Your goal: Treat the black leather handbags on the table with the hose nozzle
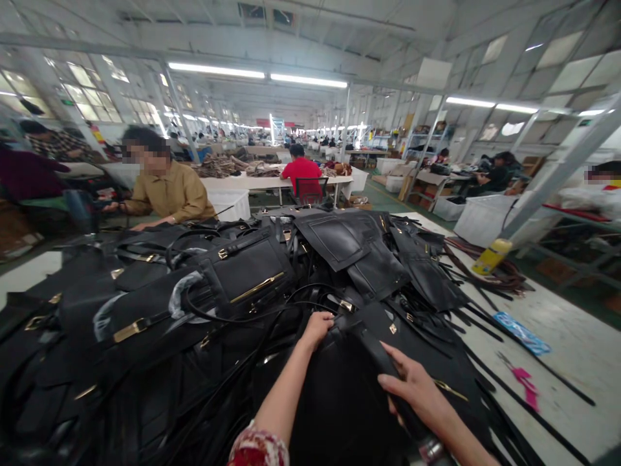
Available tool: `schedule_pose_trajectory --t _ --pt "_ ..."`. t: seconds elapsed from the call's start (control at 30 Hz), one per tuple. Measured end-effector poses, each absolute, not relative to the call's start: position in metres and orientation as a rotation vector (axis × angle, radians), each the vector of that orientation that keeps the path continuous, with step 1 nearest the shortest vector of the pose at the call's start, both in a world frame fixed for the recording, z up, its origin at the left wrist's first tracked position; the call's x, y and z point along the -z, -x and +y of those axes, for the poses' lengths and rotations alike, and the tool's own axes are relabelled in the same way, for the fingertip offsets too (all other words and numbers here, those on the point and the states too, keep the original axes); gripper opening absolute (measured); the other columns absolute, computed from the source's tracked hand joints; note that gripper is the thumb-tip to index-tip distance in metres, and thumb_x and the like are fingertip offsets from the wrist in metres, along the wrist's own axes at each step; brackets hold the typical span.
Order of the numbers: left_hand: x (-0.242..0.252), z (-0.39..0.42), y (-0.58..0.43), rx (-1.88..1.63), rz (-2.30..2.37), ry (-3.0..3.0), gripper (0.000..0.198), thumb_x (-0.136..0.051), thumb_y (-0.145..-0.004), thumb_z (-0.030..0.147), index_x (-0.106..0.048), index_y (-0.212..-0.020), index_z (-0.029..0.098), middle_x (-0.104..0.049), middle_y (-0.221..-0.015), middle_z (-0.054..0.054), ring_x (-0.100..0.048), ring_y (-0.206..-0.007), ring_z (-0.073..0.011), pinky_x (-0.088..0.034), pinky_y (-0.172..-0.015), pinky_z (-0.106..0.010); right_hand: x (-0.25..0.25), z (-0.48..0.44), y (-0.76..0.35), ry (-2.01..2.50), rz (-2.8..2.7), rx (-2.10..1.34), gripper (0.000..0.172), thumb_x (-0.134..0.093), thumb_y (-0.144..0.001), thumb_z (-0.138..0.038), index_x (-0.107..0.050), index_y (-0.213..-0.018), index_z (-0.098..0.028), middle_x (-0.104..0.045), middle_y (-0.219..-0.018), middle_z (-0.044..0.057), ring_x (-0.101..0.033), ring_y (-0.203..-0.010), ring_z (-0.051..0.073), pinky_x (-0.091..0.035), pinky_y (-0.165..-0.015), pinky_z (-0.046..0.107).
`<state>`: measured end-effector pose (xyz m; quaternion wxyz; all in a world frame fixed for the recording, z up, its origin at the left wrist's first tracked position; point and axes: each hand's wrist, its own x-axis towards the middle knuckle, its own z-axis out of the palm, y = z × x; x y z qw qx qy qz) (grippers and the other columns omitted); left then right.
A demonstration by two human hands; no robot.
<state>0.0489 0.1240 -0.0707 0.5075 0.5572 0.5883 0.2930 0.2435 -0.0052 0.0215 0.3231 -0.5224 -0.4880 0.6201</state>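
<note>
My left hand [319,329] is closed at the upper edge of a black leather bag piece [334,395], its fingertips pinching near a strap. My right hand [412,385] curls around a long black handheld tool [371,346] with a shiny metal fitting at its lower end. The tool lies over the dark leather in front of me; its exact kind cannot be made out. Around both hands spreads a heap of black bag parts [247,272] with gold buckles, zips and thin straps. Some handles are wrapped in clear plastic.
On the white table [572,336] at right lie pink-handled scissors [526,385], a blue patterned packet [521,333] and a yellow bottle [492,255]. Loose straps trail over that side. A person in a tan shirt [179,191] sits at left beyond the heap; a metal post [557,168] slants at right.
</note>
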Motion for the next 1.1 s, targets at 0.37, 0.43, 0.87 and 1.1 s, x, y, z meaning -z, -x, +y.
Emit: schedule_pose_trajectory --t 0.37,0.43,0.87,1.1 --pt "0.089 0.098 -0.049 -0.97 1.054 -0.872 0.025 -0.052 -0.077 0.034 -0.058 -0.089 0.013 -0.065 -0.073 -0.001 -0.06 -0.068 -0.0127 -0.046 -0.075 -0.035 -0.011 0.02 -0.219 1.386 -1.25 -1.587 0.059 -0.055 -0.07 -0.031 -0.032 -0.123 -0.022 -0.053 -0.063 -0.005 -0.052 -0.037 0.01 -0.043 -0.03 0.018" --pt "0.087 0.097 -0.048 -0.997 1.012 -0.855 0.026 -0.056 -0.073 0.031 -0.059 -0.091 0.012 -0.066 -0.073 -0.002 -0.061 -0.07 -0.014 -0.045 -0.077 -0.037 -0.018 0.026 -0.221 1.373 -1.265 -1.615 0.056 -0.055 -0.071 -0.031 -0.033 -0.122 -0.023 -0.054 -0.063 -0.005 -0.052 -0.037 0.01 -0.043 -0.03 0.019" --pt "0.086 0.086 -0.05 -1.04 1.009 -0.894 0.028 -0.058 -0.07 0.03 -0.06 -0.09 0.011 -0.067 -0.077 -0.005 -0.061 -0.072 -0.0154 -0.045 -0.079 -0.038 -0.024 0.029 -0.224 1.349 -1.269 -1.754 0.059 -0.057 -0.069 -0.036 -0.035 -0.12 -0.017 -0.056 -0.059 -0.002 -0.053 -0.037 0.014 -0.043 -0.029 0.022" --pt "0.048 0.07 -0.032 -1.127 1.283 -1.065 0.019 -0.056 -0.067 0.021 -0.063 -0.082 0.012 -0.066 -0.075 -0.006 -0.059 -0.073 -0.017 -0.044 -0.078 -0.036 -0.04 0.019 -0.231 1.395 -1.253 -1.567 0.071 -0.06 -0.067 -0.038 -0.029 -0.128 -0.019 -0.054 -0.059 -0.004 -0.052 -0.037 0.011 -0.042 -0.031 0.02"
